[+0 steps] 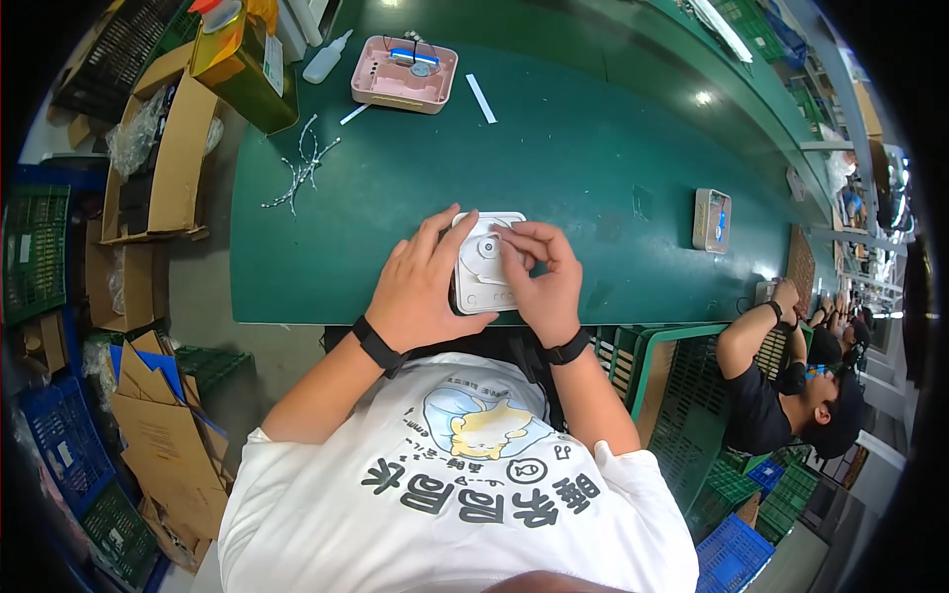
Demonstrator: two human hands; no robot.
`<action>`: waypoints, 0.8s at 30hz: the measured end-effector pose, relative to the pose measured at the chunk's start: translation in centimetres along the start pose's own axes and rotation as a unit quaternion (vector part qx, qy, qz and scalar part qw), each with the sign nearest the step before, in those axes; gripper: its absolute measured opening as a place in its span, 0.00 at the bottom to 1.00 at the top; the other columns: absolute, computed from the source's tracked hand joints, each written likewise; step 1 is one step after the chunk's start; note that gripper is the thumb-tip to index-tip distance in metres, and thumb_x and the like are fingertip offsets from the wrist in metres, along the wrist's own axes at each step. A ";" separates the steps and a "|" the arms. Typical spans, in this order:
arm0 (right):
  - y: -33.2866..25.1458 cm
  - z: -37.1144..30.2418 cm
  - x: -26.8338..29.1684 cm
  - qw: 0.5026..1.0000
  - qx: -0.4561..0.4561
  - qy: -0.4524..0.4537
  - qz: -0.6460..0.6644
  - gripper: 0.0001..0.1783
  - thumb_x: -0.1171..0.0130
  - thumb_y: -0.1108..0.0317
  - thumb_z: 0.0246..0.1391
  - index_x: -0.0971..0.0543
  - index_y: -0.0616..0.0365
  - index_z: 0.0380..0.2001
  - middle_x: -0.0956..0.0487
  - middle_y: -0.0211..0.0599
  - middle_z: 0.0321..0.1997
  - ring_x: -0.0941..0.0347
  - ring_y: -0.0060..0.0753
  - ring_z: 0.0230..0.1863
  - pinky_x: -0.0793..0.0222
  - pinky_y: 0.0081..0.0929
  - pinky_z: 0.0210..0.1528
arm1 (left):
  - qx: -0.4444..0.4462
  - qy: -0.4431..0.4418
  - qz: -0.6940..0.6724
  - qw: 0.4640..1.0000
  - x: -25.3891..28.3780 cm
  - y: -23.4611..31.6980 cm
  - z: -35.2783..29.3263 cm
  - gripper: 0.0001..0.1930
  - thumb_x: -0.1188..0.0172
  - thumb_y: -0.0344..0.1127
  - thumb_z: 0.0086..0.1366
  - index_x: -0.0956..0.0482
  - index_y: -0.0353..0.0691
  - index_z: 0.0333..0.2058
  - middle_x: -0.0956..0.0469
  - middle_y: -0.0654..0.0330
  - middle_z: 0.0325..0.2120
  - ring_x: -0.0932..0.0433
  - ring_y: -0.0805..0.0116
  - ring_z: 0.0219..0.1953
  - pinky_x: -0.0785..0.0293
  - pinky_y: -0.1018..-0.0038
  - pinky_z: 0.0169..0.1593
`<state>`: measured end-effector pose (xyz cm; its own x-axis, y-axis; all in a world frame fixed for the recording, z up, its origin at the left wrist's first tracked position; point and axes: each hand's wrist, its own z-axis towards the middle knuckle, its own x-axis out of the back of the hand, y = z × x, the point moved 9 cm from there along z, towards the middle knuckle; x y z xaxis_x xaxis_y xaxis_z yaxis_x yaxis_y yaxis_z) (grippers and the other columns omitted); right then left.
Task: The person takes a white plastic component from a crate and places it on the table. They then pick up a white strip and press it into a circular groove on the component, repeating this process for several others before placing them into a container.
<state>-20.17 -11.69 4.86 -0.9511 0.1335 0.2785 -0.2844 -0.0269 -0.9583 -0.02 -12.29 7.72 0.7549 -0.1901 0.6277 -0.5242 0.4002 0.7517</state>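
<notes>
A white, rounded-square device (476,296) with a round recess, a central hub and small buttons lies at the table's near edge. It resembles a small disc player. My left hand (420,282) grips its left side, fingers over the upper edge and thumb along the near edge. Over the right part of the device, my right hand (546,282) is closed, thumb and fingertips pressed together beside the hub. Whatever those fingertips pinch, if anything, is hidden. Both wrists wear black bands.
On the green table (395,198) are a pink housing (405,96) with wires, a squeeze bottle (327,57), twisted wires (302,168), a white strip (481,99) and a metal can (247,74). Another housing (711,222) sits right, near a co-worker (781,376). Crates and cartons flank the table.
</notes>
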 end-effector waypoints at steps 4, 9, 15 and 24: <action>-1.7 0.0 -0.5 0.995 0.056 -0.042 -0.077 0.18 0.32 0.81 0.70 0.17 0.60 0.61 0.06 0.38 0.60 0.19 0.22 0.43 0.24 0.22 0.48 | -0.014 0.057 -0.037 0.998 0.9 -1.3 2.0 0.36 0.13 0.43 0.57 0.15 0.41 0.63 0.21 0.50 0.67 0.20 0.49 0.64 0.22 0.55 0.61; -5.0 -1.1 -1.1 0.944 0.195 -0.101 -0.246 0.29 0.38 0.84 0.65 0.16 0.57 0.69 0.08 0.40 0.52 0.22 0.38 0.43 0.23 0.34 0.49 | -0.016 0.062 -0.041 0.997 1.8 -1.2 3.8 0.08 0.19 0.32 0.66 0.09 0.39 0.41 0.12 0.55 0.45 0.16 0.56 0.49 0.18 0.59 0.52; -5.5 -1.2 -1.5 0.940 0.189 -0.099 -0.265 0.36 0.40 0.85 0.60 0.15 0.53 0.71 0.15 0.37 0.38 0.26 0.43 0.40 0.24 0.39 0.47 | 0.069 -0.035 -0.070 0.994 1.6 -2.4 3.1 0.08 0.21 0.34 0.67 0.10 0.38 0.37 0.14 0.60 0.30 0.16 0.58 0.35 0.19 0.61 0.42; -6.0 -0.7 -1.9 0.938 0.203 -0.106 -0.260 0.32 0.36 0.83 0.57 0.10 0.52 0.65 0.09 0.34 0.49 0.25 0.43 0.40 0.22 0.39 0.48 | 0.190 -0.083 -0.225 0.952 -0.4 -2.5 0.7 0.09 0.22 0.33 0.70 0.10 0.35 0.43 0.15 0.61 0.27 0.18 0.71 0.28 0.21 0.70 0.35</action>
<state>-16.58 -11.12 9.99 -0.6621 0.0347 0.7486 -0.6978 -0.3928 -0.5990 0.74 -13.86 5.74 0.8810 -0.4164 0.2247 -0.2912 -0.1029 0.9511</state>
